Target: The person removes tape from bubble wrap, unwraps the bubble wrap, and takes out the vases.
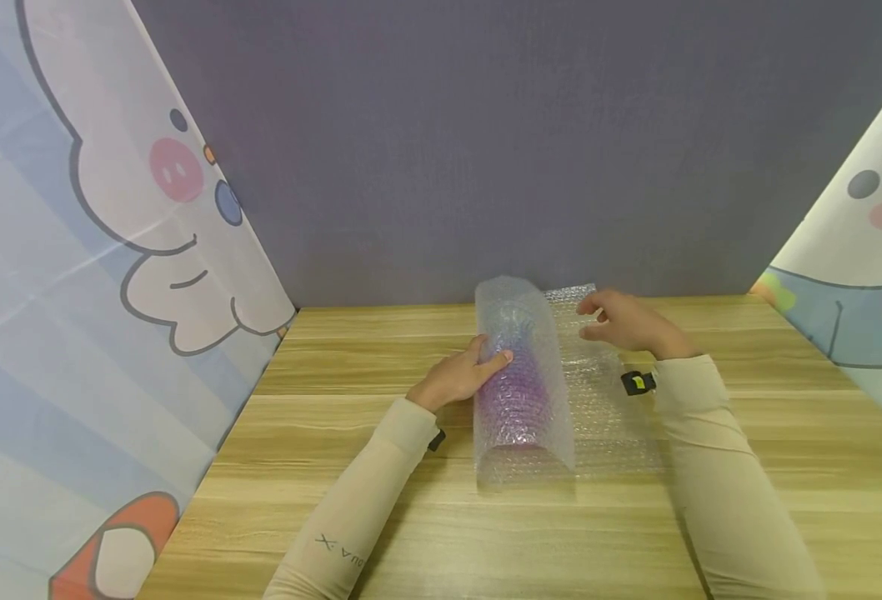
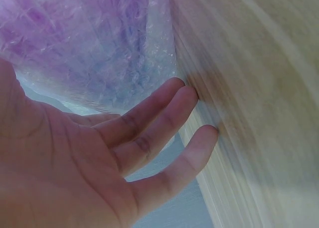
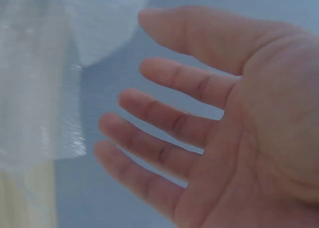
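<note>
A purple and blue ribbed-looking thing (image 1: 518, 392) lies inside a folded-over sheet of clear bubble wrap (image 1: 559, 383), which blurs its exact kind. My left hand (image 1: 459, 375) rests against the left side of this bundle, its thumb lying on top of the wrap. In the left wrist view the fingers (image 2: 167, 115) are loosely extended, their tips at the tabletop beside the wrap. Over the right part of the sheet hovers my right hand (image 1: 623, 321), holding nothing. Its fingers (image 3: 149, 106) are relaxed and spread in the right wrist view, apart from the wrap.
The wood-grain table (image 1: 321, 467) meets a grey panel (image 1: 441, 150) just behind the bundle. Cartoon-printed cloths (image 1: 111, 292) hang on both sides. The flat part of the sheet extends right, under my right wrist. Black wrist cameras (image 1: 638, 383) sit by the sleeves.
</note>
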`<state>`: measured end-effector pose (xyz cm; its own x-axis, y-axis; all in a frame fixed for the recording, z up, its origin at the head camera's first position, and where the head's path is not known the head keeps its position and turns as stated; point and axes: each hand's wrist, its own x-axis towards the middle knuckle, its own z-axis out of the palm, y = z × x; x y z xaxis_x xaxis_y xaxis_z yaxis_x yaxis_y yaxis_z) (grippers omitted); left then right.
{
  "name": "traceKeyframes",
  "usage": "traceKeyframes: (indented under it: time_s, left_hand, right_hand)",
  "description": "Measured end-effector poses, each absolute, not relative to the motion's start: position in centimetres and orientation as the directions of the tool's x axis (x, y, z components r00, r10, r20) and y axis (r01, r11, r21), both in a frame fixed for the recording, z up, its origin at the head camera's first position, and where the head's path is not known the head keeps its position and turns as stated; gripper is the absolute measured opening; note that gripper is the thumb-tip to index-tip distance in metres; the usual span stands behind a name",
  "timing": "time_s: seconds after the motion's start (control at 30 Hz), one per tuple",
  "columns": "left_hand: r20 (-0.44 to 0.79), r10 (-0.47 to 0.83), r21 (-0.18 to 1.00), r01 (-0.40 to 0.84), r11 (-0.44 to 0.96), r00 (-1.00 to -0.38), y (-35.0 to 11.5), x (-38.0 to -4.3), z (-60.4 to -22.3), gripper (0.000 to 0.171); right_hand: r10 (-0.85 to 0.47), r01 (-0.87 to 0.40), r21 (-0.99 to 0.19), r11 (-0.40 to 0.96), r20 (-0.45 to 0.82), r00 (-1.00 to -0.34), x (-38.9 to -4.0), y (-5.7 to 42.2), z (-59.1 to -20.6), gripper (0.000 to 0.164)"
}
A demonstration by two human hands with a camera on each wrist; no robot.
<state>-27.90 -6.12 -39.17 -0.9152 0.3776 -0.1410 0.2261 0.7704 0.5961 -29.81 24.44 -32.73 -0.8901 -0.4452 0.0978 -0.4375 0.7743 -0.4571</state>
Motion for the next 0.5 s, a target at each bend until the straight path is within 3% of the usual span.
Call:
traceKeyframes:
  time_s: [0.2, 0.5]
  left_hand:
    - [-0.143, 0.375, 0.596, 0.223, 0.772, -0.916, -6.1, -28.0, -39.3, 0.1]
    - [-0.157, 0.389, 0.611, 0.221, 0.76, -0.908, -6.3, -28.1, -39.2, 0.101]
  right_hand:
    - [-0.483, -0.459, -0.449, 0.767, 0.067, -0.873, -31.1, 23.6, -35.5, 0.041]
    - [-0.489, -0.424, -0.396, 0.815, -0.078, -0.868, -31.4, 22.8, -38.0, 0.056]
